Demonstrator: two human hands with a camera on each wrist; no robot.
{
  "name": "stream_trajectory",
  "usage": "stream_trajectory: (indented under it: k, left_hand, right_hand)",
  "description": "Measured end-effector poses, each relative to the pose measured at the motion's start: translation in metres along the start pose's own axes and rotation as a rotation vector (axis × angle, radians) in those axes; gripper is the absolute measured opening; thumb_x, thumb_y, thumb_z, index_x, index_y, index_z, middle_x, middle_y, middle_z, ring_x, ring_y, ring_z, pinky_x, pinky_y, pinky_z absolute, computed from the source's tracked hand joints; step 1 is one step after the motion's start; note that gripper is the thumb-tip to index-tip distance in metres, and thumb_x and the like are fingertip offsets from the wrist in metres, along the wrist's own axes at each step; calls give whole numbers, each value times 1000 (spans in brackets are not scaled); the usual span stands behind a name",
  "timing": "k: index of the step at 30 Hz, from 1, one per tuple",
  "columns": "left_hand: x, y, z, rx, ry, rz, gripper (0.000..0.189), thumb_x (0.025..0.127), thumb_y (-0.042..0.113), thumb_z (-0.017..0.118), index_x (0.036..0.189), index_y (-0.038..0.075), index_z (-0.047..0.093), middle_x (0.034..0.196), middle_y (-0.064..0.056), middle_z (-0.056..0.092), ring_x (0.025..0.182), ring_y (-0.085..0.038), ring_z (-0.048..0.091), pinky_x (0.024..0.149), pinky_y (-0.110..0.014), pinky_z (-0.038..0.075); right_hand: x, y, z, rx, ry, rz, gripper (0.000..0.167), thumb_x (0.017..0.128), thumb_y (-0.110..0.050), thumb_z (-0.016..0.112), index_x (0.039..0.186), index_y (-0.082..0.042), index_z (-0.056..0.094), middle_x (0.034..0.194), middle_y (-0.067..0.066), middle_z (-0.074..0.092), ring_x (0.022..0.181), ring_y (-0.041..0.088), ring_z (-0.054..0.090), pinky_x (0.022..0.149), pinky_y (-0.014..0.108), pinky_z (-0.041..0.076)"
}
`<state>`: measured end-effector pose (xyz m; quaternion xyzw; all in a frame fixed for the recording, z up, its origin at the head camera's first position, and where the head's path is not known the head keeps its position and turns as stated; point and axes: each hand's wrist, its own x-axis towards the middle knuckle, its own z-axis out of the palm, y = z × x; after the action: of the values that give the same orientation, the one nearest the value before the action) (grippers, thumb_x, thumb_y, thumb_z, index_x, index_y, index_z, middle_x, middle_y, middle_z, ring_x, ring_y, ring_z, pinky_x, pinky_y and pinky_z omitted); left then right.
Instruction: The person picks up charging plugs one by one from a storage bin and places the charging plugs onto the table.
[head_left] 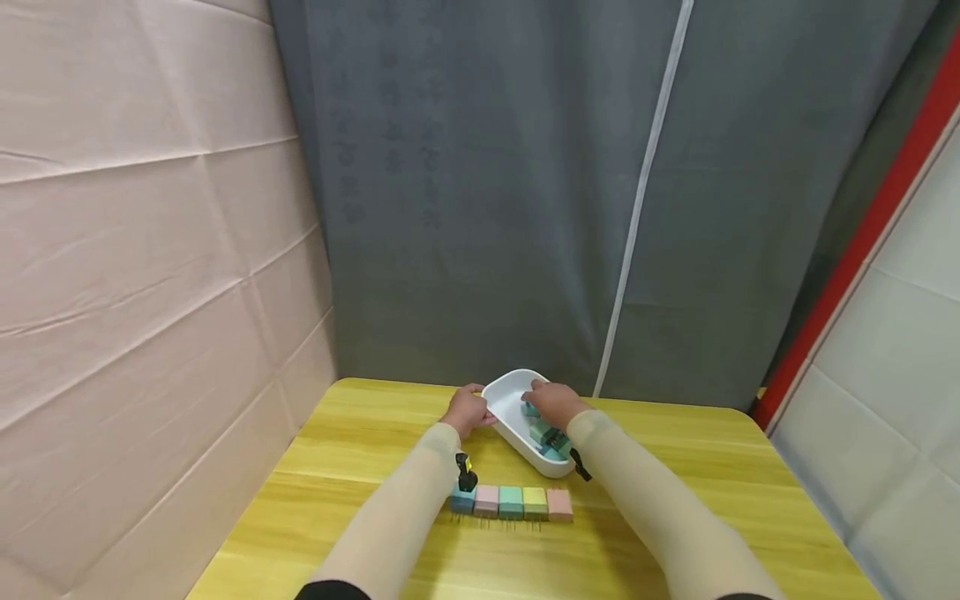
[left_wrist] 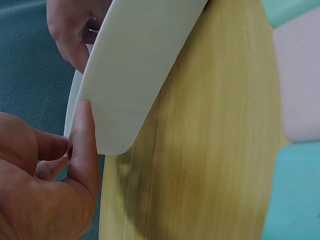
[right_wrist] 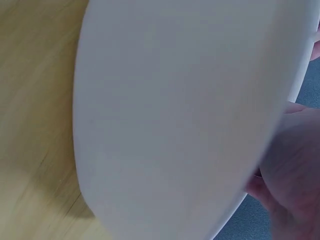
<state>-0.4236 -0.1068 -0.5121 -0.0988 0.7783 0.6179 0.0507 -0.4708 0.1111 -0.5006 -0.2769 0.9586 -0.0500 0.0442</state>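
My left hand pinches the rim of a white plastic tray at its far left end, with the thumb and fingers on either side of the wall in the left wrist view. That end of the tray is tilted up off the table. My right hand reaches over the right rim into the tray, fingers bent downward. Its fingertips are hidden behind the tray wall in the right wrist view, so I cannot tell whether they hold a block. Several green and blue blocks lie inside, towards the near end.
On the yellow wood-grain table, a row of blue, pink, teal and yellow blocks stands side by side in front of the tray. A grey curtain hangs behind the far edge; a pale cloth wall rises at the left.
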Motion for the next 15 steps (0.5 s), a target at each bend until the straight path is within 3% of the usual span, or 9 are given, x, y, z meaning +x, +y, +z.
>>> stream_trajectory:
  k: [3,6,13,15]
  left_hand:
    - [0,0,1,-1,0,0,59,102,-9,51,160,-1,50,133,-31,67,82,-21,73,95,-44,66]
    - [-2,0,0,-3,-3,0,60,102,-9,52,161,-1,50,136,-31,66,82,-21,73,94,-43,67]
    - [-3,1,0,-18,-9,6,61,101,-10,52,161,-2,49,138,-32,65,82,-21,73,93,-42,67]
    - [-2,0,0,-21,-8,7,60,101,-10,52,161,-2,50,138,-32,65,82,-20,73,92,-41,67]
  right_hand:
    - [2,-1,0,-59,-4,-41,39,105,-14,76,144,-15,75,139,16,72,117,36,72,112,56,58]
    - [3,-2,2,-42,-7,-42,38,103,-8,77,141,-16,77,128,14,73,108,32,71,110,55,60]
    - [7,-6,11,20,3,6,37,109,-9,68,145,-16,74,135,17,70,115,32,68,117,53,55]
    - [6,-7,13,106,-2,60,37,112,-15,64,148,-16,71,138,16,68,118,32,66,119,54,53]
